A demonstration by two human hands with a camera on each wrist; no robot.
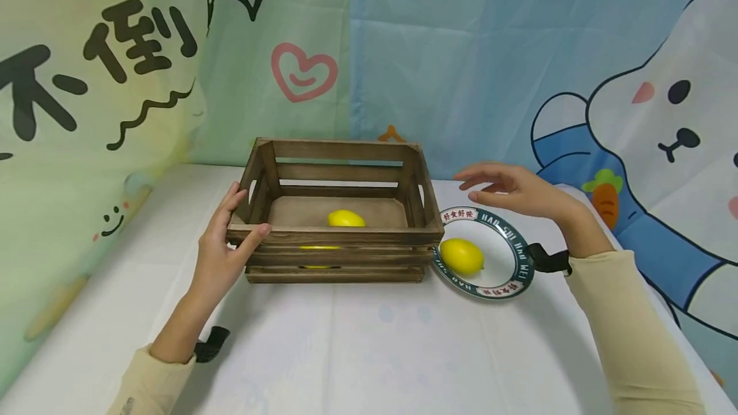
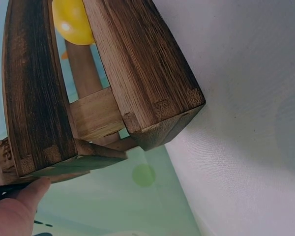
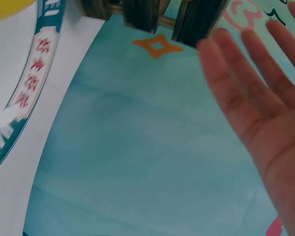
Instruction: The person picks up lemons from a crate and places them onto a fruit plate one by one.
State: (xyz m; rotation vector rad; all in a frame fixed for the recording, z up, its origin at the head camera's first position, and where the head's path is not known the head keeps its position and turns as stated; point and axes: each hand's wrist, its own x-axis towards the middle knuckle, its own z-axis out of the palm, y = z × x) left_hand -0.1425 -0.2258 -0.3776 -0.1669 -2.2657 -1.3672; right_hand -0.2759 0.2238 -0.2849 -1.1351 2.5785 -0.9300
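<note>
A brown slatted wooden crate (image 1: 346,236) stands on the white table. My left hand (image 1: 226,239) holds its left front corner, thumb over the front rim and fingers along the left side. Inside the crate lies a yellow lemon (image 1: 346,218), partly hidden by the front slats; the left wrist view shows a lemon (image 2: 73,22) between the slats. Right of the crate, a second lemon (image 1: 462,257) rests on a white plate with a green lettered rim (image 1: 521,258). Above the plate's far side, my right hand (image 1: 513,191) hovers, fingers loosely extended, holding nothing.
The white tablecloth (image 1: 346,351) stretches in front of the crate and plate. A printed cloth backdrop (image 1: 438,69) with a cartoon bear and a heart hangs right behind the table. The plate's left edge sits close against the crate's right front corner.
</note>
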